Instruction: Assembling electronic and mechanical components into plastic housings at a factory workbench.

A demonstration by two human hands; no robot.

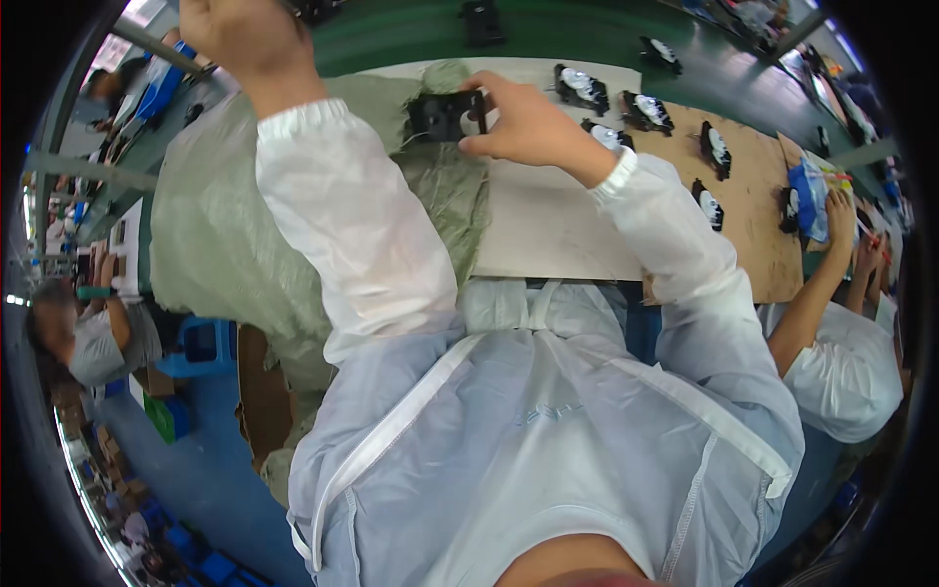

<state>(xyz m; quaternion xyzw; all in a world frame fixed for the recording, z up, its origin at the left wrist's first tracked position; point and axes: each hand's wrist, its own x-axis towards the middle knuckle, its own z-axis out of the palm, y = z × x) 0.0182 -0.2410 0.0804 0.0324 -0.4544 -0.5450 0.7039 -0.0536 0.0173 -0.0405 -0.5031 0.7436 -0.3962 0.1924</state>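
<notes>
My right hand is closed on a black rectangular part, with thumb and fingers at its right end. That part is over the edge of a crumpled pale green woven sack, where it meets the cardboard. My left hand is raised at the upper left, beyond the sack. It is smeared, and its fingers are hard to make out near the picture's edge. Right of my right hand lie several black assemblies with shiny clear tops, among them one assembly close by and another assembly farther right.
Cardboard sheets cover the green bench. Another black part lies at the back. At the right a co-worker's arm reaches over the bench near a blue bag. A blue stool stands at the left.
</notes>
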